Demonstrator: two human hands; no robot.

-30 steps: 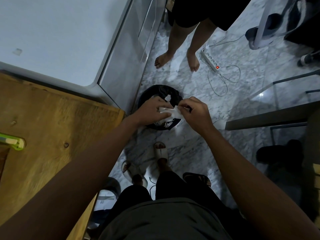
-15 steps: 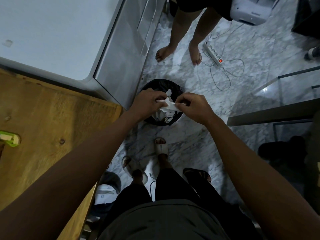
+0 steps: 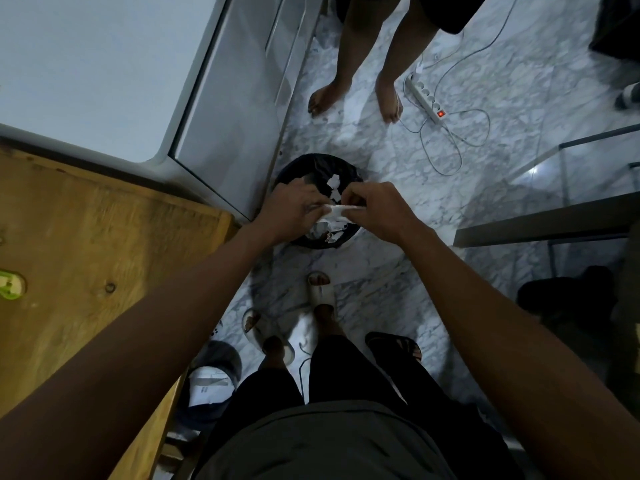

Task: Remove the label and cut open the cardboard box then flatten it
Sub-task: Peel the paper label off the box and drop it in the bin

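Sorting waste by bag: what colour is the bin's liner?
Black; the bin liner shows best in the head view, below both hands.

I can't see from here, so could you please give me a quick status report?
Left hand and right hand both pinch the white label. Label held over the black bin. Nothing in the way.

Both hands, left hand [image 3: 291,211] and right hand [image 3: 375,211], now twist the label [image 3: 337,212] tighter, seemingly crumpling it smaller above the bin [image 3: 311,164].

Wooden table [image 3: 104,237] left, glass table [image 3: 554,223] right.
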